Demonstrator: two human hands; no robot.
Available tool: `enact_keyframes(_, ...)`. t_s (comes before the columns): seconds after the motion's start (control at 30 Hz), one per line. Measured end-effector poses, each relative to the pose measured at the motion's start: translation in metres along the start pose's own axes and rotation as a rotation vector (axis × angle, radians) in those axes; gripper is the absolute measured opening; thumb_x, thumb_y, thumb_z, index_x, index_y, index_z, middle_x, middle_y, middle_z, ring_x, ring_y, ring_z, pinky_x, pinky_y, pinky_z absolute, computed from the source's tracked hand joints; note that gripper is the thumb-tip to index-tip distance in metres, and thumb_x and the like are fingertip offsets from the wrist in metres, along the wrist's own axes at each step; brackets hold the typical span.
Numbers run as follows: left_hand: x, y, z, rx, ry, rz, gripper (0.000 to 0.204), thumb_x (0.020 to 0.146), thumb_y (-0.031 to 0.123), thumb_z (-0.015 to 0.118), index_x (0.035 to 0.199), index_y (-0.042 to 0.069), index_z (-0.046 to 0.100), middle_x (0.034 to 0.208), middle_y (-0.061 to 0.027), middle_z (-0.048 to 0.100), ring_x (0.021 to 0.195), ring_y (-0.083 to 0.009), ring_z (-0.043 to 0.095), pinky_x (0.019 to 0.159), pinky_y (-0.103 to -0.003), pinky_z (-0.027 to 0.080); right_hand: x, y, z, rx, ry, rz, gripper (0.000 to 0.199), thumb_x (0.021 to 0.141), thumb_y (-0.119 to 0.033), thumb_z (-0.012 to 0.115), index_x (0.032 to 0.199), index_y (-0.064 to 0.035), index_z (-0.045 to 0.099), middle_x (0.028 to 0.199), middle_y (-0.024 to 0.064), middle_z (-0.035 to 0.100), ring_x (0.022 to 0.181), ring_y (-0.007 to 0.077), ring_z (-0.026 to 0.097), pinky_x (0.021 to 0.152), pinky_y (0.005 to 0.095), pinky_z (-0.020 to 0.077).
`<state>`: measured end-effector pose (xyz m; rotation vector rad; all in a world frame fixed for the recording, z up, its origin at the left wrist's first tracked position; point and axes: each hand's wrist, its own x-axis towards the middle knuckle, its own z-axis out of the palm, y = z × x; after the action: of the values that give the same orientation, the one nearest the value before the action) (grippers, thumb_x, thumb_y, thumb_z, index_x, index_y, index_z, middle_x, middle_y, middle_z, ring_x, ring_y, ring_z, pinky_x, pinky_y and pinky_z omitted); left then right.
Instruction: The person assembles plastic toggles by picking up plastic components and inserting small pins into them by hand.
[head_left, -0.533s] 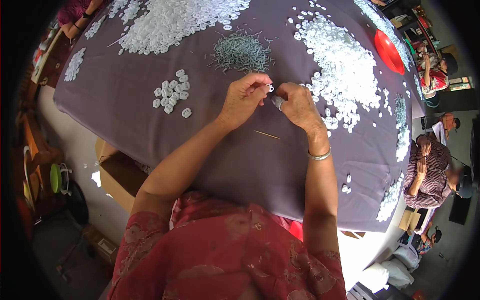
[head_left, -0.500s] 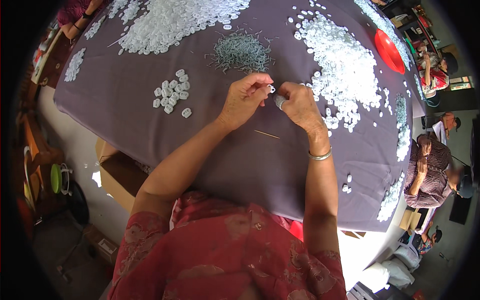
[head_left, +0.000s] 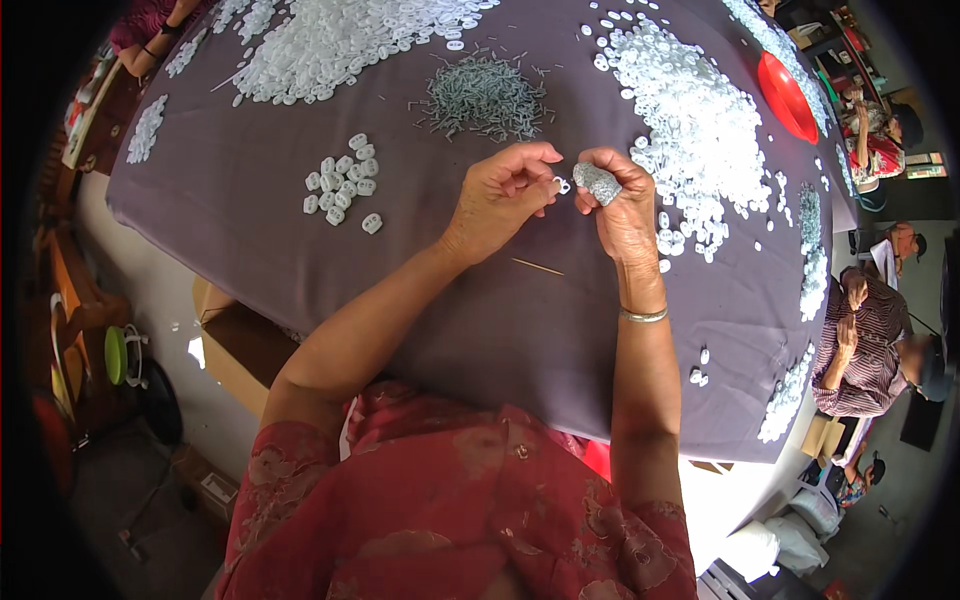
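Left hand (head_left: 497, 203) pinches a white piece (head_left: 564, 185) (looped end jutting rightward from the grip); right hand (head_left: 626, 208): hold unclear

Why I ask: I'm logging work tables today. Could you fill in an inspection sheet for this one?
Surface: dark cloth, creased toward the right.
Work pieces: large piles of white pieces, a heap of small grey rods, a small cluster of white pieces to the left.
Clutter: thin stick lying near the hands; red bowl at far right.
Grips: left grip pinches a small white looped piece; right grip beside it, silvery covering apparently on the thumb, contents unclear.
Cables: nothing seen.
Surroundings: cardboard box at left; co-workers at right.
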<state>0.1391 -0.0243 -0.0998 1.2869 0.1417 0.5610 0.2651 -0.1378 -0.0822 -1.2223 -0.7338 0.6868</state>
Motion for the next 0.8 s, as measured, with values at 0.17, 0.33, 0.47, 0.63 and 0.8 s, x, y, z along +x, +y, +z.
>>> enact_keyframes(0.17,-0.0011,0.0031,0.0004,0.018,0.001,0.000,0.028,0.084,-0.002,0.058,0.111,0.003,0.054,0.082,-0.0004,0.058,0.073,-0.0050,0.055,0.060,-0.021,0.048,-0.0004,0.0004,0.0029,0.022,-0.003,0.013,0.008,0.079,0.006,0.060,0.086,0.0016,0.062,0.075,0.0005,0.055,0.059,0.0047,0.047,0.049,0.0203,0.0393)
enact_keyframes(0.33,-0.0005,0.0016,0.0004,0.018,0.003,0.001,0.028,0.084,-0.002,0.058,0.111,0.003,0.054,0.082,-0.0002,0.057,0.073,-0.0049,0.054,0.060,-0.021,0.048,-0.0010,0.0000,0.0036,-0.013,-0.014,0.012,0.008,0.077,0.006,0.061,0.084,0.0015,0.062,0.075,0.0005,0.055,0.058,0.0045,0.047,0.049,0.0200,0.0398)
enact_keyframes(0.47,-0.0013,0.0019,-0.0008,0.014,0.008,0.011,0.028,0.084,-0.002,0.058,0.112,0.003,0.054,0.082,-0.0001,0.057,0.073,-0.0048,0.054,0.061,-0.021,0.048,-0.0010,0.0001,0.0067,-0.038,-0.019,0.011,0.008,0.077,0.006,0.062,0.084,0.0012,0.062,0.076,0.0005,0.056,0.058,0.0045,0.046,0.050,0.0198,0.0399)
enact_keyframes(0.63,-0.0016,0.0016,0.0010,0.016,0.016,0.013,0.028,0.083,-0.002,0.059,0.111,0.003,0.055,0.081,-0.0009,0.058,0.069,-0.0057,0.055,0.060,-0.021,0.048,-0.0018,0.0029,0.0056,0.042,0.018,-0.001,0.012,0.077,0.006,0.062,0.088,0.0008,0.062,0.077,0.0003,0.055,0.059,0.0048,0.046,0.050,0.0212,0.0392)
enact_keyframes(0.8,-0.0016,0.0023,0.0013,0.008,0.034,0.023,0.028,0.083,-0.003,0.059,0.111,0.003,0.057,0.080,-0.0017,0.059,0.066,-0.0066,0.055,0.059,-0.020,0.048,-0.0011,0.0069,0.0061,0.046,0.009,-0.016,0.014,0.078,0.006,0.063,0.090,0.0008,0.061,0.077,0.0004,0.055,0.059,0.0057,0.046,0.052,0.0221,0.0394)
